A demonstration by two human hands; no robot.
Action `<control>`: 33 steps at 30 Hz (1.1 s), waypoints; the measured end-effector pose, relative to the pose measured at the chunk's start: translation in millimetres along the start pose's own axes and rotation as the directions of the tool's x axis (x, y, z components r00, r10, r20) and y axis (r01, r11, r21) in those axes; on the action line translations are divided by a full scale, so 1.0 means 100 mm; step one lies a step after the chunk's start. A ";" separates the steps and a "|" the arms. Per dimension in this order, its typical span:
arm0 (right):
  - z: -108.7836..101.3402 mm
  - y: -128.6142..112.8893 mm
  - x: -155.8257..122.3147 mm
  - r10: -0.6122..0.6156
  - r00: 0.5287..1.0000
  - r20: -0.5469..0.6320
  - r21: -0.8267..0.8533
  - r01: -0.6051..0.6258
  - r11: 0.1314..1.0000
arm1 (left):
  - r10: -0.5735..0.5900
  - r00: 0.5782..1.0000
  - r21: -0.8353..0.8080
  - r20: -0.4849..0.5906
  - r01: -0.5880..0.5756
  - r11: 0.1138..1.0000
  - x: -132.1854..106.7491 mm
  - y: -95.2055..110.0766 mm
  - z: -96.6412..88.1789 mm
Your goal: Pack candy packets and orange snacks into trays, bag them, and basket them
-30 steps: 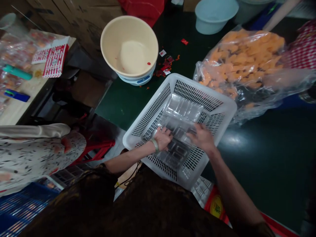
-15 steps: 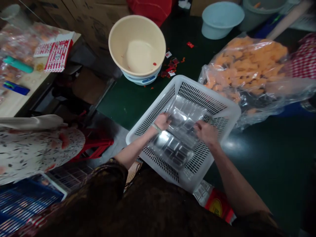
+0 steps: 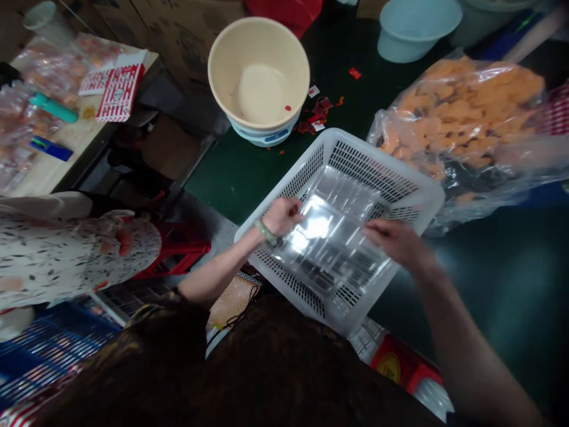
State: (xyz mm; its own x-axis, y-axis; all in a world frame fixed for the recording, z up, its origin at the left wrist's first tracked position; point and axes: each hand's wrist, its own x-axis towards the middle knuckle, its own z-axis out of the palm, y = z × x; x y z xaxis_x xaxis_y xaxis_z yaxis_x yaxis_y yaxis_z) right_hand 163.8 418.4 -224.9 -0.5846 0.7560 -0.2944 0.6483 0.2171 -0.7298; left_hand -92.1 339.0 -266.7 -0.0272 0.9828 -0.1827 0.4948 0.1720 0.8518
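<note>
Although a plastic bag of orange pieces (image 3: 457,112) lies full beside it, no pieces are seen in the clear blister tray (image 3: 331,237) set in a white perforated basket (image 3: 382,157); the curled left hand (image 3: 284,216) is rested on the tray, any pinch untold, and the spread right hand (image 3: 395,240) is held at its edge.

We see clear compartmented plastic trays (image 3: 331,237) lying flat in a white perforated plastic basket (image 3: 351,142), with the left hand (image 3: 282,216) resting on the trays and the blurred right hand (image 3: 395,240) at their right side.
</note>
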 end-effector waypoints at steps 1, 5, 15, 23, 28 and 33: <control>0.17 0.01 -0.07 0.021 0.999 0.046 -0.086 -0.017 0.996 | -0.084 0.994 0.093 0.066 0.078 0.993 -0.13 -0.07 0.03; 0.90 0.09 -0.34 0.152 0.987 -0.053 -0.527 -0.157 0.835 | -0.356 0.924 0.505 0.135 0.245 0.827 -0.40 -0.28 0.24; 0.70 0.54 0.31 0.096 0.939 -0.332 -0.524 -0.268 0.809 | -0.474 0.871 0.633 0.126 0.297 0.715 -0.40 -0.27 0.23; 0.47 0.59 0.70 0.168 0.972 -0.164 -0.356 -0.218 0.909 | -0.519 0.845 0.601 0.130 0.349 0.719 -0.38 -0.35 0.19; -0.27 0.35 0.44 0.113 0.924 -0.365 -0.040 -0.137 0.990 | -0.486 0.868 0.493 0.097 0.383 0.781 -0.44 -0.36 0.15; -0.13 0.08 -0.05 0.089 0.966 -0.243 0.210 -0.037 0.977 | -0.396 0.912 0.101 -0.111 0.406 0.908 -0.55 -0.29 -0.11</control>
State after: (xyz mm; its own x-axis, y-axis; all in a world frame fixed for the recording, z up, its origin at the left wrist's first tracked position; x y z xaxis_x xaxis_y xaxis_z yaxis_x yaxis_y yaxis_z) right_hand 178.2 424.4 -220.7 -0.3884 0.8997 -0.1995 0.5528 0.0543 -0.8316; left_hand -114.4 280.6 -276.3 -0.3170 0.8354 -0.4491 0.5256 0.5489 0.6499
